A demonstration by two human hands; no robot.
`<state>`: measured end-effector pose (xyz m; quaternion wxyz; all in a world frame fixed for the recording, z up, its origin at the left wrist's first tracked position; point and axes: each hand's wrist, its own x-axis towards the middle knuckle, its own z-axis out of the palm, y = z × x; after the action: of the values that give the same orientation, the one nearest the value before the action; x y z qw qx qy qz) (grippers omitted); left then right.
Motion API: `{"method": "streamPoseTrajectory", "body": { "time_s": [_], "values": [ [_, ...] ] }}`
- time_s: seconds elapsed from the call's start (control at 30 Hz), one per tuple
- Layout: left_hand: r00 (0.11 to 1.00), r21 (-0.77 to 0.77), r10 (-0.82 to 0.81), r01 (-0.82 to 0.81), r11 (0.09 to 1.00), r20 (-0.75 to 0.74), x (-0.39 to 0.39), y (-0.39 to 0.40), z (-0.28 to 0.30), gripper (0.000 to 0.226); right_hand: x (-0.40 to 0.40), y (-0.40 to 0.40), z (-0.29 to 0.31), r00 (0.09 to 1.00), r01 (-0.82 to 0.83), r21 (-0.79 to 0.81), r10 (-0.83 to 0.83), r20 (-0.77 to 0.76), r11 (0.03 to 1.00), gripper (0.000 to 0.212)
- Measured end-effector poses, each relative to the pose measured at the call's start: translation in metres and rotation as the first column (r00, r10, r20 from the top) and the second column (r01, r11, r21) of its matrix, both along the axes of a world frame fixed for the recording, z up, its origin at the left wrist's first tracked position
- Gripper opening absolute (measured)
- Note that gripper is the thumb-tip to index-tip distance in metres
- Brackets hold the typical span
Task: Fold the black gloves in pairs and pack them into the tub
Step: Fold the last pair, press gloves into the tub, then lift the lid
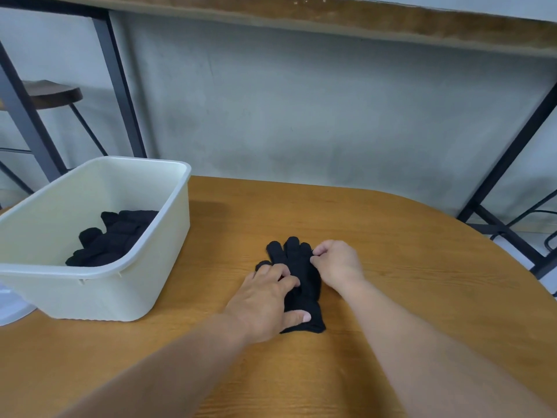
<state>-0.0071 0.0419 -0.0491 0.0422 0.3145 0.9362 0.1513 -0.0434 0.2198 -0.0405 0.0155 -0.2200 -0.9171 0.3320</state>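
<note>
Lying between the 2 hands on the rounded wooden desk (391, 267), the black knit glove pair (304, 285) ran cuff-near, fingers-far. The left hand (268, 300) pressed it flat, open-palmed; the right hand (337, 263) pinched its far fingertips. The cream plastic tub (99, 279) sat left of the left hand.

no text, label, brand, number or sign can be read anywhere in the head view
</note>
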Motion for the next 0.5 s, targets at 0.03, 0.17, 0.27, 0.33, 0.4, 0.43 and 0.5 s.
{"method": "streamPoseTrajectory", "body": {
  "time_s": [0.03,0.17,0.27,0.33,0.4,0.43,0.5],
  "values": [
    [1.000,-0.004,-0.009,0.009,1.000,-0.007,-0.001,-0.001,-0.002,0.068,0.001,-0.001,-0.001,1.000,-0.025,0.060,0.025,-0.007,0.998,0.007],
    [1.000,-0.013,-0.027,0.027,1.000,0.011,-0.003,-0.003,-0.002,0.071,0.006,-0.005,0.002,0.988,-0.085,0.200,0.108,-0.107,0.976,0.008],
    [0.999,0.051,-0.031,0.030,0.998,0.038,-0.003,-0.006,0.002,0.065,0.016,-0.011,0.011,0.966,-0.198,0.148,0.218,-0.137,0.969,0.009],
    [0.998,0.130,-0.051,0.048,0.990,0.022,0.000,-0.009,0.005,0.045,0.031,-0.013,0.015,0.948,-0.290,0.072,0.297,-0.111,0.954,0.011],
    [0.996,0.188,-0.078,0.069,0.980,0.041,0.005,-0.013,0.007,0.022,0.046,-0.011,0.014,0.925,-0.375,0.040,0.376,-0.052,0.926,0.013],
    [0.993,0.201,-0.093,0.077,0.977,0.072,0.008,-0.015,0.007,0.017,0.053,-0.010,0.011,0.912,-0.408,0.040,0.409,-0.023,0.912,0.013],
    [0.984,0.171,-0.126,0.103,0.980,0.124,0.014,-0.018,0.008,0.022,0.062,-0.008,0.006,0.899,-0.437,0.048,0.438,-0.009,0.898,0.009]
  ]
}}
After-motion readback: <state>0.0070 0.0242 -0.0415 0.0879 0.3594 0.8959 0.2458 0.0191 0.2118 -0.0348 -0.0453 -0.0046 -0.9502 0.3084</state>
